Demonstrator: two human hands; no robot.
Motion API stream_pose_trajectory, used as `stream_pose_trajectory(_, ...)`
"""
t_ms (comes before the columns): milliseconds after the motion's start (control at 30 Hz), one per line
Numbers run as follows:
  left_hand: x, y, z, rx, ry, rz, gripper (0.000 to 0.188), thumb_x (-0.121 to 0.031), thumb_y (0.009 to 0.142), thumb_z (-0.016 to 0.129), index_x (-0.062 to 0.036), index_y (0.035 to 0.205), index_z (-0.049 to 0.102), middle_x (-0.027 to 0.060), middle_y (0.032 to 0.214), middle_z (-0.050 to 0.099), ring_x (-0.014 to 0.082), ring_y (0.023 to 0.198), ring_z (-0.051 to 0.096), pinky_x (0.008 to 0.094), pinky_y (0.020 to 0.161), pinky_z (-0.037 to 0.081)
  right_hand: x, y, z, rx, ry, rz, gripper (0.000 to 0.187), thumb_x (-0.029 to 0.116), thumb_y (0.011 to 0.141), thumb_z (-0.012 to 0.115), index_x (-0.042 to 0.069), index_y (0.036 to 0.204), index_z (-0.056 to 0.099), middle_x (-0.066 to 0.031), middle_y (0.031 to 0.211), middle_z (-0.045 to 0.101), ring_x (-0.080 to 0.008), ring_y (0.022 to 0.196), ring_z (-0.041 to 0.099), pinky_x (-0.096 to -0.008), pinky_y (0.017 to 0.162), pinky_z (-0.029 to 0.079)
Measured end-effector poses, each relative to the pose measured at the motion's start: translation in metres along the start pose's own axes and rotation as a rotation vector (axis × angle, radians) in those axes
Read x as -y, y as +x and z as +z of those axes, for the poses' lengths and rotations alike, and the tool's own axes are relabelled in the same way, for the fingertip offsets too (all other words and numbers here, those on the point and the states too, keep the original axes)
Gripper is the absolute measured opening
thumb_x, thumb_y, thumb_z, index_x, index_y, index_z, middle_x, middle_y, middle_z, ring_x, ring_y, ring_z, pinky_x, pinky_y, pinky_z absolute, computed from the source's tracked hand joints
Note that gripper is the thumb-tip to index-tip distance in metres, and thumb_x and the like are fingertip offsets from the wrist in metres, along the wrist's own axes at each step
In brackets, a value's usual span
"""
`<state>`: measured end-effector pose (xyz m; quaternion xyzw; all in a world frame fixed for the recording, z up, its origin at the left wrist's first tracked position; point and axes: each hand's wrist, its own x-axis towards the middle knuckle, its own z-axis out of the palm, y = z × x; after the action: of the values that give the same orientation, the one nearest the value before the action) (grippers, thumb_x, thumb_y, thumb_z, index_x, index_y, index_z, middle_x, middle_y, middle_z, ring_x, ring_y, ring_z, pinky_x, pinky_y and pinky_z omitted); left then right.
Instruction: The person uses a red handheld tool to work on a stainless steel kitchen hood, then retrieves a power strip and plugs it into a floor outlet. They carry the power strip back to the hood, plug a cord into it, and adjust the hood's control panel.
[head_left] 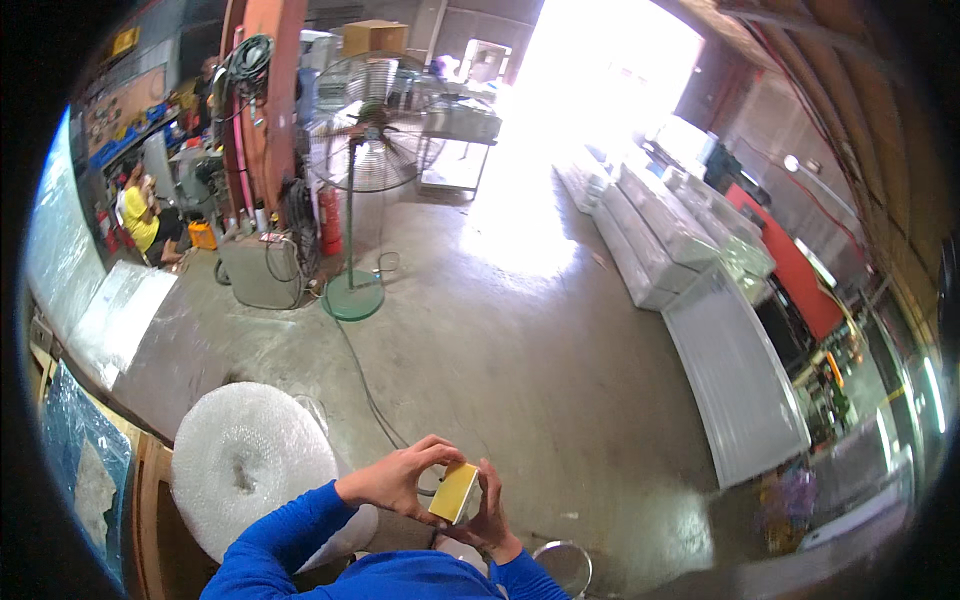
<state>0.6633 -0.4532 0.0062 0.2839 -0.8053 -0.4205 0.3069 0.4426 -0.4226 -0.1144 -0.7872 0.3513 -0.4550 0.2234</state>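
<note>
Between both my hands is a small block with a flat yellow face (455, 491) and a pale side; its exact kind I cannot make out. My left hand (408, 478) grips its left side, with fingers on the upper edge and the thumb near the lower corner. My right hand (492, 515) closes on the right side, some fingers hidden behind the block. Both forearms wear blue sleeves. Just left of my left arm stands a large roll of bubble wrap (215, 450), its round end facing up.
A pedestal fan (354, 295) stands ahead, its cable (365, 375) trailing over the floor toward me. Wrapped long packages (650, 235) and a white panel (735, 370) line the right. A person in a yellow top (140, 220) sits at far left. A metal ring (565, 550) lies near my right arm.
</note>
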Motion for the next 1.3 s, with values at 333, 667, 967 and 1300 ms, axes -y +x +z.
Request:
stream_pose_trajectory(333, 0.121, 0.000, -0.060, -0.796, -0.288, -0.540, 0.086, -0.027, 0.082, 0.080, -0.0103, 0.151, 0.031, 0.0141, 0.144, 0.045, 0.0251, 0.124, 0.051, 0.0395, 0.101, 0.044, -0.170, 0.255, -0.049, -0.102, -0.042, 0.037, 0.113, 0.033, 0.065, 0.088, 0.002, 0.150, 0.022, -0.0159, 0.139, 0.039, -0.0311, 0.129, 0.042, -0.0435, 0.109, 0.034)
stream_pose_trajectory(667, 0.253, -0.042, -0.143, -1.452, -0.587, -0.834, 0.049, -0.022, 0.091, 0.070, 0.0002, 0.132, 0.053, 0.0099, 0.117, 0.062, 0.0127, 0.088, 0.063, 0.0269, 0.078, 0.051, -0.202, 0.560, -0.050, -0.269, -0.093, -0.201, 0.110, 0.019, 0.068, 0.085, 0.009, 0.154, 0.018, -0.0158, 0.150, 0.032, -0.0324, 0.139, 0.033, -0.0469, 0.114, 0.031)
stream_pose_trajectory(967, 0.398, -0.075, -0.407, -1.558, -0.382, -0.745, 0.030, -0.019, 0.094, 0.066, 0.0030, 0.114, 0.065, 0.0073, 0.096, 0.069, 0.0126, 0.087, 0.065, 0.0268, 0.077, 0.052, -0.335, 0.649, 0.165, -0.103, -0.166, 0.212, 0.117, 0.015, 0.061, 0.089, 0.006, 0.153, 0.017, -0.0208, 0.148, 0.034, -0.0353, 0.137, 0.037, -0.0431, 0.115, 0.029)
stream_pose_trajectory(1300, 0.656, -0.034, -0.669, -1.422, -0.516, -0.870, 0.024, -0.020, 0.094, 0.063, 0.0032, 0.097, 0.069, 0.0090, 0.085, 0.071, 0.0135, 0.071, 0.066, 0.0271, 0.063, 0.052, -0.455, 0.652, 0.290, -0.247, -0.127, 0.680, 0.120, 0.007, 0.060, 0.090, 0.002, 0.152, 0.012, -0.0244, 0.151, 0.028, -0.0382, 0.140, 0.032, -0.0464, 0.116, 0.029)
